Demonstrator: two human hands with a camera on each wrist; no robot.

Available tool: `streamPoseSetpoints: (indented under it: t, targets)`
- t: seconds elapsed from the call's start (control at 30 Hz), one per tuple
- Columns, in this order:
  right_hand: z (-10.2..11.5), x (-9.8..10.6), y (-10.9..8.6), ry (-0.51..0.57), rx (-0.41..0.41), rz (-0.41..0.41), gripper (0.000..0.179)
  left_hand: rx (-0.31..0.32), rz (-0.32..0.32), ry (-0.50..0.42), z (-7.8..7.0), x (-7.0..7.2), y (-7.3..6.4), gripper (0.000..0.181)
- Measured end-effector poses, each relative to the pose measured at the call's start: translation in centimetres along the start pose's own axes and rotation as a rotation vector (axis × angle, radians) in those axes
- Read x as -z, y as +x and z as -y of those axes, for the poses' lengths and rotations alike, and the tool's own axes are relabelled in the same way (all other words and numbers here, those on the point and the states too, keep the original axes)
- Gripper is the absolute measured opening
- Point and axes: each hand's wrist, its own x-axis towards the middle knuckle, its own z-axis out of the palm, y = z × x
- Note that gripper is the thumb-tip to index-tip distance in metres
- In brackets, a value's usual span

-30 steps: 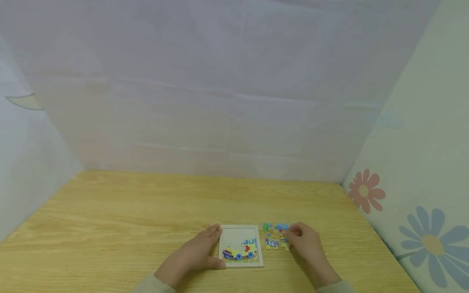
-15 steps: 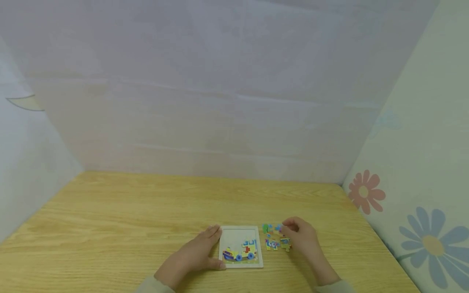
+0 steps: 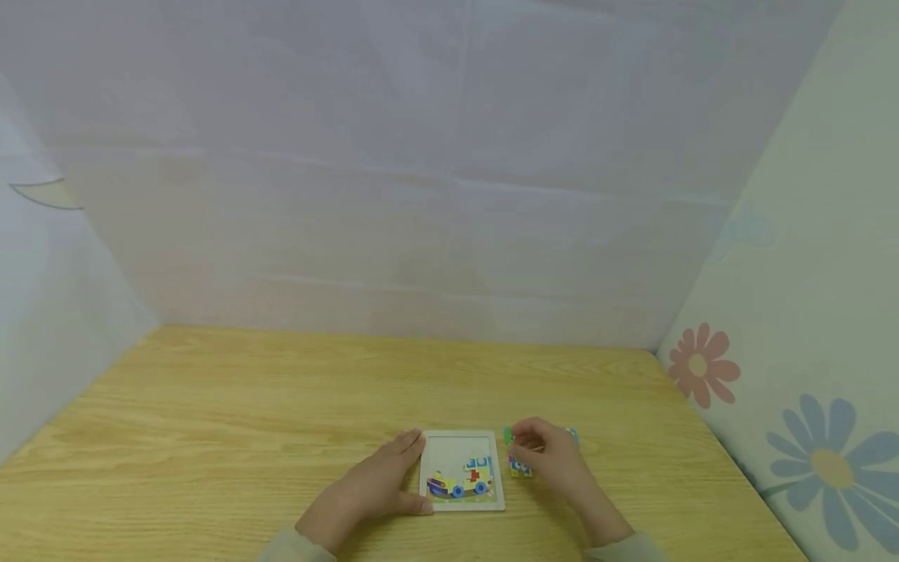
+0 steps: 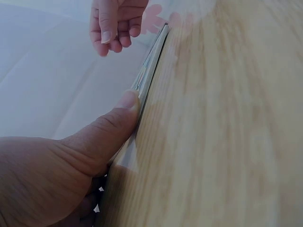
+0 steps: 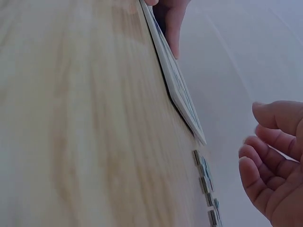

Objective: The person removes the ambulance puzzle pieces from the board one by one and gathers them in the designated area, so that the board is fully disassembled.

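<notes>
In the head view a white-rimmed puzzle board (image 3: 460,434) lies on the table, its lower part filled with a picture of a yellow vehicle with blue wheels. My left hand (image 3: 371,485) rests at the board's left side, its thumb on the near left corner and its fingers, fairly straight, on the upper left edge. Just right of the board, my right hand (image 3: 558,460) hovers over loose jigsaw pieces (image 3: 520,469) and hides some of them. In the right wrist view the fingers of my right hand (image 5: 274,161) are loosely bent, with nothing seen between them.
A wood-grain table (image 3: 295,390) spreads around the board. Pale wall sheets stand behind and on both sides, the right one (image 3: 794,328) printed with flowers. Seen edge-on in the right wrist view, several pieces (image 5: 207,184) lie flat in a row past the board's corner.
My right hand has moved left, from the right side of the loose pieces to over those nearer the board. A blue piece now shows to its right. The left hand and board stay put.
</notes>
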Motion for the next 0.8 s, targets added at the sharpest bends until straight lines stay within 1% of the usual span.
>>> streamPoseSetpoints:
  t: [0.1, 0.17, 0.27, 0.43, 0.5, 0.7, 0.8]
  targets:
    - [-0.3, -0.3, 0.1, -0.027, 0.070, 0.047, 0.028, -0.002, -0.002, -0.002, 0.0, 0.0, 0.0, 0.096]
    - [-0.5, -0.6, 0.2, -0.046, 0.097, 0.070, 0.027, -0.003, -0.003, -0.003, 0.0, 0.0, 0.0, 0.096]
    - [-0.4, -0.9, 0.3, -0.069, 0.109, 0.103, 0.027, -0.003, -0.004, 0.003, -0.1, 0.1, -0.1, 0.096]
    - [0.1, -1.4, 0.3, -0.062, 0.130, 0.165, 0.028, -0.002, -0.005, 0.007, -0.2, 0.1, -0.1, 0.096]
    - [0.1, -1.6, 0.4, -0.075, 0.145, 0.184, 0.027, -0.002, -0.006, 0.008, -0.2, 0.1, -0.1, 0.096]
    - [-0.2, -2.0, 0.6, -0.100, 0.175, 0.225, 0.025, 0.002, -0.006, 0.012, -0.2, 0.1, -0.1, 0.095]
    - [-0.3, -2.2, 0.7, -0.118, 0.199, 0.232, 0.024, 0.005, -0.003, 0.007, -0.3, 0.1, -0.1, 0.095]
